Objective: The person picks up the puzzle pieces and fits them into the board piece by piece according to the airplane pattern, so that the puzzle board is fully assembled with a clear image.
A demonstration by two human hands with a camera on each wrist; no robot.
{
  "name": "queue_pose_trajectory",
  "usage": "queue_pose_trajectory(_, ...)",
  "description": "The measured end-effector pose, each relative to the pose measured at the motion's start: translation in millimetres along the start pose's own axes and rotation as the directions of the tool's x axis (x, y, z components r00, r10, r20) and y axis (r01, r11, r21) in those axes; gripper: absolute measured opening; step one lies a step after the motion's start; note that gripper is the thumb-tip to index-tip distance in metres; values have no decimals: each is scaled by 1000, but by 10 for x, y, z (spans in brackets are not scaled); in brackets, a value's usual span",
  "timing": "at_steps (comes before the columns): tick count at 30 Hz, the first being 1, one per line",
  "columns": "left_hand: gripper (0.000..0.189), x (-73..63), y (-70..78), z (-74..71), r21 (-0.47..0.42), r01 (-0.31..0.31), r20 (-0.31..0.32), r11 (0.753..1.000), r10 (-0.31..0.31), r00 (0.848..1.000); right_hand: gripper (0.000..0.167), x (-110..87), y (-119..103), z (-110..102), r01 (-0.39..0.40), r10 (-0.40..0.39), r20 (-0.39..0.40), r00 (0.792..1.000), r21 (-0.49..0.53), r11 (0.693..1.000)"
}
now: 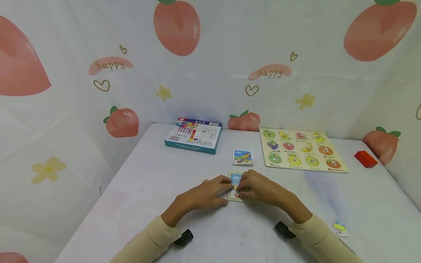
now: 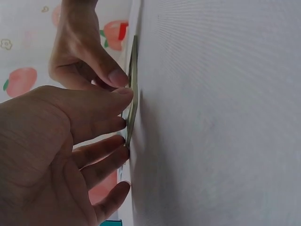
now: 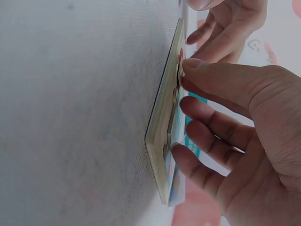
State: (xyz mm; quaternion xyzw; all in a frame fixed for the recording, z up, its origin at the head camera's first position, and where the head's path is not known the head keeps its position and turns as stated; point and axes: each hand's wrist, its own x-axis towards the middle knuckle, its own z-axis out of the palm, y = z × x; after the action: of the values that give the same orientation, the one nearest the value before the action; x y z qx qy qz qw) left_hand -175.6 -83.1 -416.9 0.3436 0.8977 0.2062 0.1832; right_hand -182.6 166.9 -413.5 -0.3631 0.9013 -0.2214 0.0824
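Note:
A small puzzle board [image 1: 231,198] with a pale rim lies on the table between the two hands; the right hand covers much of it. My left hand [image 1: 212,193] rests along its left side, fingers spread and thumb near the front corner. Over the board, my right hand [image 1: 261,187] pinches a small puzzle piece [image 3: 180,73] between thumb and index finger, low against the surface. Its other fingers are loosely bent above the board [image 3: 155,136]. Blue puzzle pieces [image 1: 235,178] show in the upper part of the board. Behind it lies a picture card of a yellow plane [image 1: 242,157].
A loose puzzle piece [image 1: 341,229] lies at the front right, beside the right sleeve. Further back are a flat cardboard box [image 1: 194,135], a fruit peg puzzle [image 1: 300,150] and a red block [image 1: 365,159]. A peach-print cloth [image 1: 210,73] hangs behind the table.

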Motion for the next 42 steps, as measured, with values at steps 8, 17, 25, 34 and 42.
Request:
queue_pose_trajectory(8, 53, -8, 39, -23, 45, -53, 25, 998, 52, 998, 14, -7, 23, 7, -5, 4, -3, 1000, -9, 1000)
queue_pose_trajectory(17, 55, -28, 57, -62, 76, -55, 64, 996, 50, 997, 15, -32, 27, -17, -7, 7, -4, 1000, -35, 999)
queue_pose_trajectory(25, 56, -19, 77, -74, 56, -38, 67, 998, 35, 997, 13, -72, 43, -29, -29, 29, 4, 1000, -16, 999)
queue_pose_trajectory(34, 43, -6, 87, -57, 40, -122, 48, 992, 120, 992, 17, -113, 37, -29, -15, 15, 1, 1000, -2, 1000)
queue_pose_trajectory(42, 44, -18, 75, -71, 37, -123, 96, 992, 119, 988, 21, -246, 49, -65, -6, 5, -43, 999, -29, 1000)
